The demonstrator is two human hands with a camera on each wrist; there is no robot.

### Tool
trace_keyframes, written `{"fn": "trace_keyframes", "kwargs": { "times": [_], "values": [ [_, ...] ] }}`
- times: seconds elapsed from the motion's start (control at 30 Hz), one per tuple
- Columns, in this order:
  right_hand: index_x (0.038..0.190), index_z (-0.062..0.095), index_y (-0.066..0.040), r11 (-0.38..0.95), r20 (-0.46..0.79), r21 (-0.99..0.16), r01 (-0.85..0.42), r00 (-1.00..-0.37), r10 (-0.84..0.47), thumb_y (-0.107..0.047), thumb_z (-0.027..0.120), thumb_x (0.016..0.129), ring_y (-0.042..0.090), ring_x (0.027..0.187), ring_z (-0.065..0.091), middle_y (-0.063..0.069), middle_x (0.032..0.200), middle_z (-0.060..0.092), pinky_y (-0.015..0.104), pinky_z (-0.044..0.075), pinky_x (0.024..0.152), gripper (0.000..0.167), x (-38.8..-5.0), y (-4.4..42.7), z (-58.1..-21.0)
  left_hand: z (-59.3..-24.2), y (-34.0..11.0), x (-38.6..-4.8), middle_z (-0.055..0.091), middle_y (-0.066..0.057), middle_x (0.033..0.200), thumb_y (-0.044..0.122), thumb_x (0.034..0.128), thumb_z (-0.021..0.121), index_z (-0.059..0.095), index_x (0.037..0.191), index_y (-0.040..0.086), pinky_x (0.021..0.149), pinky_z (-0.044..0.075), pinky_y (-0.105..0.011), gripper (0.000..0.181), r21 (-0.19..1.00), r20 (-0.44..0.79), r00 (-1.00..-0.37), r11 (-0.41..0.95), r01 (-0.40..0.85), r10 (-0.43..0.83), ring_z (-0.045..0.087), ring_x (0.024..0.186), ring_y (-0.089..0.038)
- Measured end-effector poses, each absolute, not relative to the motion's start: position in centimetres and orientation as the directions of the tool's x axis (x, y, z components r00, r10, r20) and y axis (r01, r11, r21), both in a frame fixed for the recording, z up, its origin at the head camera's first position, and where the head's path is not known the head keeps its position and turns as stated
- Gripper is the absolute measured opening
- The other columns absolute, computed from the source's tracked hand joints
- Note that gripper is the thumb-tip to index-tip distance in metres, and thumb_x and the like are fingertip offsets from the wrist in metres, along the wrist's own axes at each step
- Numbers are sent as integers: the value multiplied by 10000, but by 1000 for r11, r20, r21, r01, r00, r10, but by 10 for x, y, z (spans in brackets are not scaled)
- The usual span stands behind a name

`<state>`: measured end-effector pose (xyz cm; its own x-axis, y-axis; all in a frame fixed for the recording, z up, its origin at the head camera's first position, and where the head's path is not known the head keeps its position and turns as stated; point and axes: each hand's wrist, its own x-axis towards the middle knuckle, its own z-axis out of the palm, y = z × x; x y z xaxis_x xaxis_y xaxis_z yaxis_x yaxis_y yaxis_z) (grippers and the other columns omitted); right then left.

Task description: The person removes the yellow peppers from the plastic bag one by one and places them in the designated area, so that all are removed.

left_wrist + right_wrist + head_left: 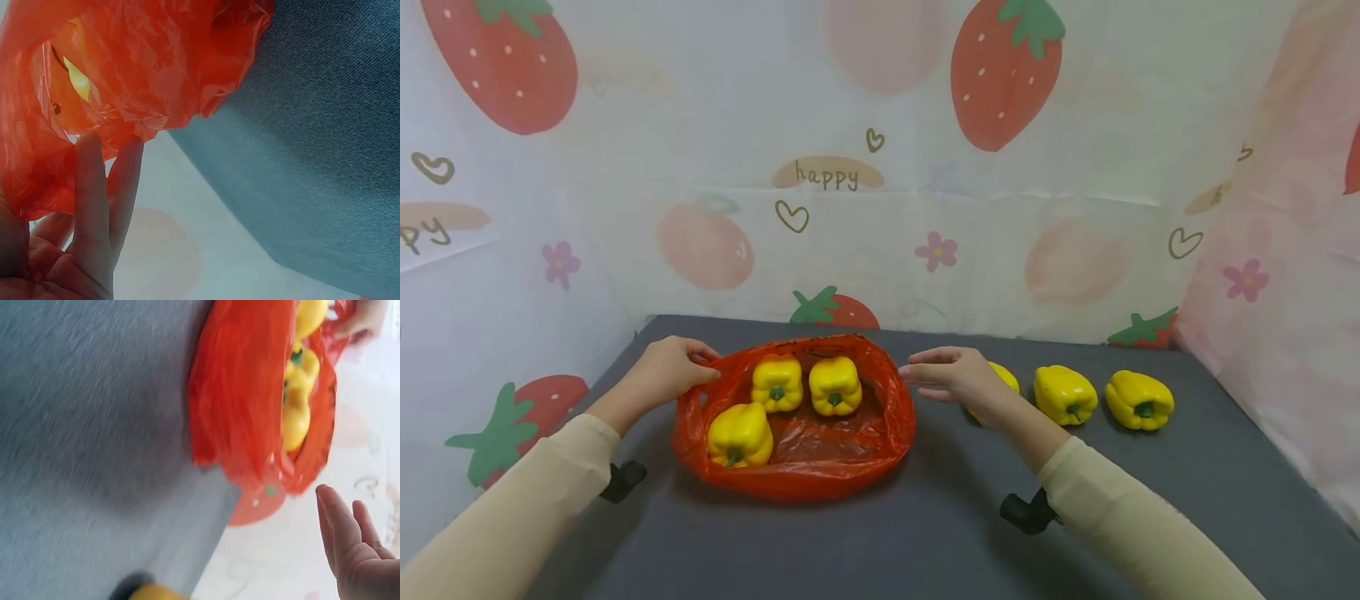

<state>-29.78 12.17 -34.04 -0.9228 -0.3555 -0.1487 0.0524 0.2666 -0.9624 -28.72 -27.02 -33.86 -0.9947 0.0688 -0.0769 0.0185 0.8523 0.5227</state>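
A red plastic bag point(805, 482) lies with its mouth spread wide on the dark table. Inside it are three yellow bell peppers: one at the front left point(741, 433), plus a back-left pepper point(777, 382) and a back-middle pepper point(835, 385). My left hand point(668, 365) pinches the bag's left edge between thumb and fingers; two fingers point(91, 206) extend along the plastic in the left wrist view. Just off the bag's right rim, my right hand point(961, 377) holds nothing, its fingers extended toward the bag. The right wrist view shows a gap between fingertips and plastic.
Right of the bag, a yellow bell pepper point(1004, 377) is partly hidden behind my right hand. Two more stand farther right, a middle pepper point(1064, 394) and an outer pepper point(1139, 400). A strawberry-print cloth point(880, 250) hangs behind the grey table point(850, 554).
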Motion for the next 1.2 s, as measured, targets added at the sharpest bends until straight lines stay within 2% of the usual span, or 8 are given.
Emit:
{"fn": "trace_keyframes", "kwargs": {
  "times": [0.33,0.5,0.73,1.0,1.2],
  "values": [
    [1210,658,-33,283,-227,-951,127,-906,-356,-290,744,888,300,1154,671,106,1179,712,387,561,953,420,-289,78,-352,-338,-268,-288,674,-261,1125,229,920,643,655,1210,-39,669,560,-299,395,525,-66,-994,850,37,85,616,868,-272],
    [1236,636,-13,265,-258,-951,161,-886,-385,-279,734,898,321,1175,662,120,1203,708,438,532,991,442,-287,57,-359,-339,-267,-288,673,-261,1126,234,921,643,652,1217,-38,671,559,-298,402,520,-74,-994,854,29,79,612,874,-276],
    [1261,635,-7,251,-301,-945,208,-854,-426,-291,757,878,310,1158,673,118,1223,698,421,540,975,492,-285,29,-366,-340,-268,-288,666,-270,1143,245,919,650,647,1226,-35,681,568,-311,416,524,-79,-994,852,20,72,618,896,-292],
    [1077,739,-69,231,-303,-949,212,-809,-503,-302,776,857,324,1120,681,153,1173,725,434,553,968,323,-280,2,-371,-337,-266,-287,661,-269,1154,249,918,648,651,1223,-32,672,563,-309,414,520,-70,-995,854,29,76,617,882,-284],
    [1031,701,-95,288,-344,-932,221,-792,-504,-385,803,813,271,989,704,138,1137,715,377,593,881,377,-278,-16,-373,-335,-264,-286,661,-270,1145,232,920,640,653,1214,-37,689,580,-319,399,528,-64,-995,849,29,74,617,876,-281]
  ]
}}
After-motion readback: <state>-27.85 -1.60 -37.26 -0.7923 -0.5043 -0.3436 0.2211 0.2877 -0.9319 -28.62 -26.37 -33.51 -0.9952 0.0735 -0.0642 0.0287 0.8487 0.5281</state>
